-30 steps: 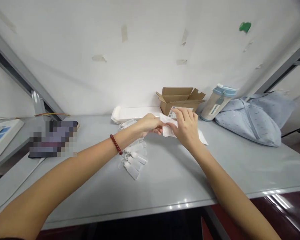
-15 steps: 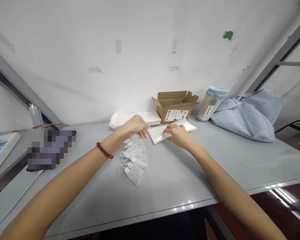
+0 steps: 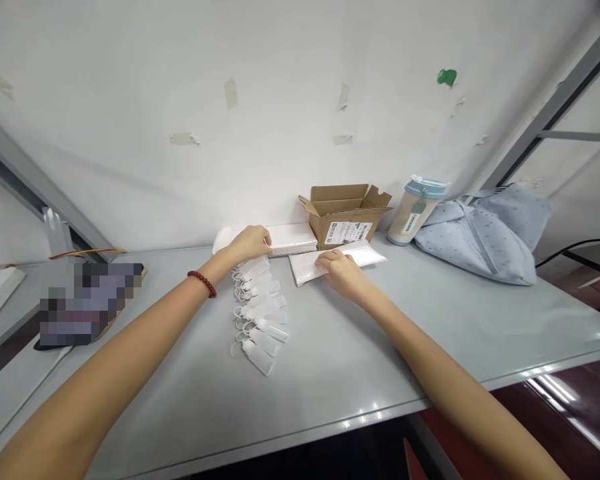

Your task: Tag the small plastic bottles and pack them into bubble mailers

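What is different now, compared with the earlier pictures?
The left hand let go of the white packet and moved left, to the white stack; whether it touches is unclear. The packet, earlier raised, now lies lower under the right hand. Small bottles, carton and tumbler stayed in place.

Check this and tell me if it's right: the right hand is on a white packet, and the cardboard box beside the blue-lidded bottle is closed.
Not quite: the cardboard box is open, as the head view shows. The right hand is on a white packet, and the box is beside the blue-lidded bottle.
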A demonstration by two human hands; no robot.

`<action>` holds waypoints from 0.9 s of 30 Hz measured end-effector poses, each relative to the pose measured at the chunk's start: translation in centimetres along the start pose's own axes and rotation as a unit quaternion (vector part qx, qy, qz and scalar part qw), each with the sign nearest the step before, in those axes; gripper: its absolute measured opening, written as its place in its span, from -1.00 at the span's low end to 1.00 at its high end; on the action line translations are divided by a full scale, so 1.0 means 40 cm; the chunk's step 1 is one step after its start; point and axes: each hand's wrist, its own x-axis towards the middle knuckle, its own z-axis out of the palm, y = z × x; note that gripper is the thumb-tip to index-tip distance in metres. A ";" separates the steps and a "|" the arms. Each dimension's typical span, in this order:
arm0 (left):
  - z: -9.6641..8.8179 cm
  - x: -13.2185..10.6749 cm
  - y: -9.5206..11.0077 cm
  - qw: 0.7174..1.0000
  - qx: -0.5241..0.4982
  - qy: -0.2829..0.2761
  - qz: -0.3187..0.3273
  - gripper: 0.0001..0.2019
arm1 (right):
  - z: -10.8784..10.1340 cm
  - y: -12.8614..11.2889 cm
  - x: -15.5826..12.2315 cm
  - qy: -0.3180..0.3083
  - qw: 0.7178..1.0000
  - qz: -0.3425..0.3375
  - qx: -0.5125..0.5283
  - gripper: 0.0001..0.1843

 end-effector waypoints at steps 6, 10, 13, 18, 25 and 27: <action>0.002 0.008 0.006 0.998 0.054 -0.004 0.009 -0.80 | -0.004 0.034 -0.006 0.034 0.999 0.009 -0.017 -0.61; -0.008 -0.002 0.010 0.995 0.094 0.006 0.021 -0.81 | -0.006 0.042 -0.006 0.022 1.000 0.007 0.002 -0.62; -0.024 -0.016 0.013 0.991 0.128 0.024 0.040 -0.80 | -0.011 0.040 -0.009 0.037 0.999 0.006 0.005 -0.69; -0.060 -0.078 0.028 0.967 0.222 0.091 0.081 -0.76 | -0.032 0.036 -0.015 0.206 0.978 -0.008 0.012 -0.71; -0.007 -0.231 0.084 0.917 0.194 0.294 0.187 -0.75 | -0.048 -0.062 -0.036 0.378 0.921 -0.091 -0.025 -0.76; 0.021 -0.267 0.099 0.890 0.170 0.352 0.237 -0.78 | -0.043 -0.088 -0.042 0.377 0.921 -0.089 -0.048 -0.78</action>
